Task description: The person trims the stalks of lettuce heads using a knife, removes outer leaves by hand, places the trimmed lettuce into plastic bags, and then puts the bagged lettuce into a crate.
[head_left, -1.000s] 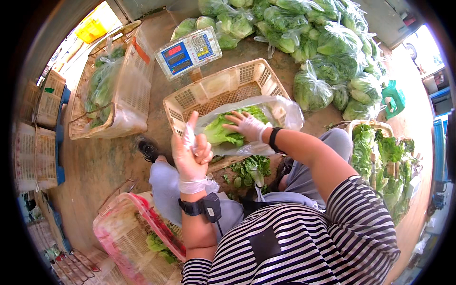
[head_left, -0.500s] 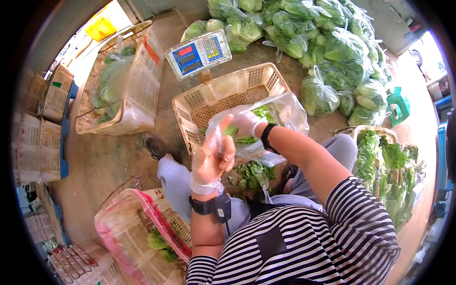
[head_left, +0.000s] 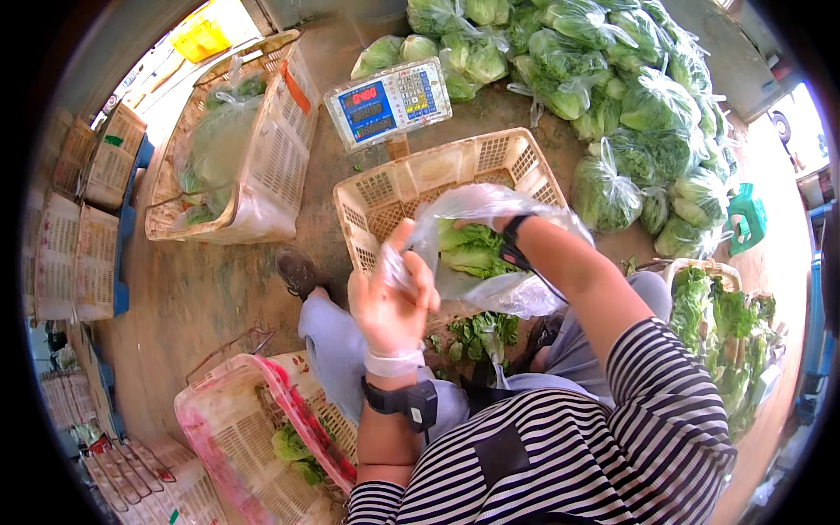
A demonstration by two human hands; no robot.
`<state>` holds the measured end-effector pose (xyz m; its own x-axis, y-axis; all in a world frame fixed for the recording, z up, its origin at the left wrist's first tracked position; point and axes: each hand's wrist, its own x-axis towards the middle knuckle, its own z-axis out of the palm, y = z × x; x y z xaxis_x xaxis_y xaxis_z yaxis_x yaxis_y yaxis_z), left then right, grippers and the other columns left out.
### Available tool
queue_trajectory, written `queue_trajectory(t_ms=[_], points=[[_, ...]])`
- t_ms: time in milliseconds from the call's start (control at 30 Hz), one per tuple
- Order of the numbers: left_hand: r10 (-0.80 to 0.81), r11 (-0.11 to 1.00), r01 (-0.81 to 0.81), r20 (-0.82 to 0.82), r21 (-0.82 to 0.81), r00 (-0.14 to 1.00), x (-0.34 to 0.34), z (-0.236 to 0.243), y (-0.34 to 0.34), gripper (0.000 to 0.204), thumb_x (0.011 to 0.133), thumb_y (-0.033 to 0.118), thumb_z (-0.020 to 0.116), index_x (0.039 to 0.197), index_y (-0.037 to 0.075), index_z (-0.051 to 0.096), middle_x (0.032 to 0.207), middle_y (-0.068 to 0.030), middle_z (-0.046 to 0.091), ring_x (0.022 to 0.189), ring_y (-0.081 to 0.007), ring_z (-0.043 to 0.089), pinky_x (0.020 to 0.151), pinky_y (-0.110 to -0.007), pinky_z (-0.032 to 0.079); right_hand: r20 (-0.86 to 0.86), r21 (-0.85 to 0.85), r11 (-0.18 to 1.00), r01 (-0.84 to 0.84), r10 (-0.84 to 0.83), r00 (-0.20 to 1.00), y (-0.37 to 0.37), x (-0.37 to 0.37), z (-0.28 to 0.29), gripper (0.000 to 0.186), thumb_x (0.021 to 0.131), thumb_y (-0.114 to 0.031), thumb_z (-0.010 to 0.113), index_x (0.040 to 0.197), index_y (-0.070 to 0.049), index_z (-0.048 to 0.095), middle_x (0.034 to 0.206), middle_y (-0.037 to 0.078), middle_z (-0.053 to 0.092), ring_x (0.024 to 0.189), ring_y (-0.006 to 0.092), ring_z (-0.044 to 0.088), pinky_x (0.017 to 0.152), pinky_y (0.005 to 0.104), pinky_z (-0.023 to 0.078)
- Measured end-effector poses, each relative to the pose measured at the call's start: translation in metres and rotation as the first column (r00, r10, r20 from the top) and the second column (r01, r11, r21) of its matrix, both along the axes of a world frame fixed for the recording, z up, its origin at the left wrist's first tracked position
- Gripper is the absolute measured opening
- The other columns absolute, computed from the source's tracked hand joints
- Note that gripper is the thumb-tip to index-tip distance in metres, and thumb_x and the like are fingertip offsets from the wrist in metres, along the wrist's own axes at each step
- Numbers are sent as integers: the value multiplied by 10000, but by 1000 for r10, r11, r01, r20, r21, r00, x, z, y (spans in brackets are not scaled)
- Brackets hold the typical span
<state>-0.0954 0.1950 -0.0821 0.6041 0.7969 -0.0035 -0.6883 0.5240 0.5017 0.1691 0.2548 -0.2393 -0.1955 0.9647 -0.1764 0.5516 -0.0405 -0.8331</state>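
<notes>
A clear plastic bag (head_left: 525, 293) with green lettuce (head_left: 477, 254) in it lies over the near side of a cream plastic basket (head_left: 376, 188). At the bag's left edge is my left hand (head_left: 389, 306), in a thin clear glove, its curled fingers holding the film. My right hand (head_left: 497, 224) reaches inside the bag beside the lettuce; film and leaves hide its fingers, so its grip cannot be made out. Behind the basket stands a scale display (head_left: 388, 103) with lit red digits.
Many bagged lettuces (head_left: 647, 105) are piled at the far right, next to a green jug (head_left: 746, 219). A tall crate (head_left: 271, 157) stands left, a pink-rimmed basket (head_left: 254, 420) near left. Loose greens (head_left: 481, 337) lie between my legs; a lettuce basket (head_left: 722, 324) is at right.
The bag's mouth has spread wider, showing more lettuce. My right hand has shifted right within it, and my left hand has moved slightly down. The display digits differ, and the view has shifted slightly.
</notes>
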Motion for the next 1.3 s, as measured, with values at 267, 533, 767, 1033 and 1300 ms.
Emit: queue_trajectory(t_ms=[267, 533, 767, 1033, 1300], points=[[159, 961, 12, -586, 278, 795, 6, -36, 7, 332, 903, 170, 583, 1182, -5, 541, 793, -21, 589, 651, -85, 539, 648, -238, 448, 828, -85, 957, 277, -87, 554, -126, 65, 99, 536, 744, -404, 629, 1219, -160, 597, 1338, 174, 459, 1240, 339, 429, 996, 410, 403], [425, 890, -181, -622, 417, 658, -13, -59, 6, 474, 895, 211, 605, 1293, -3, 462, 1084, -46, 589, 945, -107, 552, 855, -239, 429, 226, 367, 796, 481, -578, 784, -285, 30, 178, 355, 777, -76, 644, 1130, -57, 614, 1163, 119, 602, 1085, 257, 563, 929, 318, 428], [552, 823, -233, -636, 518, 539, -148, 12, -64, 560, 926, 410, 493, 1350, 53, 416, 1098, -56, 608, 984, -123, 566, 861, -253, 403, 404, 462, 706, 537, -706, 581, -380, 77, 134, 486, 782, -124, 651, 1243, -48, 517, 1294, 156, 479, 1214, 336, 437, 1046, 396, 326], [569, 530, -662, -801, 530, -186, -452, -79, -164, 426, 943, 350, 481, 1299, 116, 500, 1150, -62, 613, 1065, -158, 555, 914, -311, 399, 183, 157, 640, 752, -767, 615, -367, 114, 109, 392, 935, -262, 512, 1265, -52, 532, 1259, 142, 513, 1133, 228, 479, 1012, 328, 351], [-385, 401, -913, -891, 74, -241, -571, -280, -368, 378, 933, 236, 487, 1283, 93, 494, 1067, -165, 618, 957, -285, 605, 742, -395, 480, 157, -138, 555, 820, -805, 571, -340, 192, 80, 446, 934, -351, 502, 1231, -24, 565, 1209, 121, 554, 1060, 213, 524, 973, 320, 387]])
